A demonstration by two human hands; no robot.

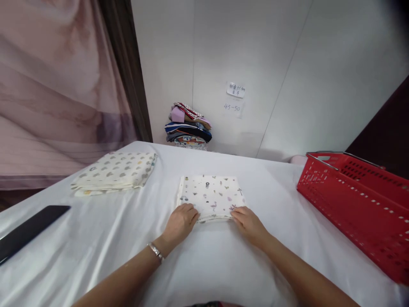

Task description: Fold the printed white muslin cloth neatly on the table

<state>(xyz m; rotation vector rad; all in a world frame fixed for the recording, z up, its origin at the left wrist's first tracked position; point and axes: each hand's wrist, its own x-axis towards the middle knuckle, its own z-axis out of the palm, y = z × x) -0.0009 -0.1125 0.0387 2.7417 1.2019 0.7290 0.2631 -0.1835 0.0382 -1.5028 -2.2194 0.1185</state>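
A folded white cloth with small printed figures (211, 195) lies flat in the middle of the table, covered with a white sheet (105, 238). My left hand (179, 222) rests at its near left corner, fingers curled onto the edge. My right hand (248, 223) is at the near right corner, fingers bent and pinching the cloth's edge. A metal bracelet (155, 251) is on my left wrist.
A stack of folded cloths with a grey and yellow print (116, 172) lies at the far left. A red plastic basket (358, 204) stands on the right. A black flat object (28, 230) lies at the left edge. A pile of folded clothes (188, 127) sits against the wall.
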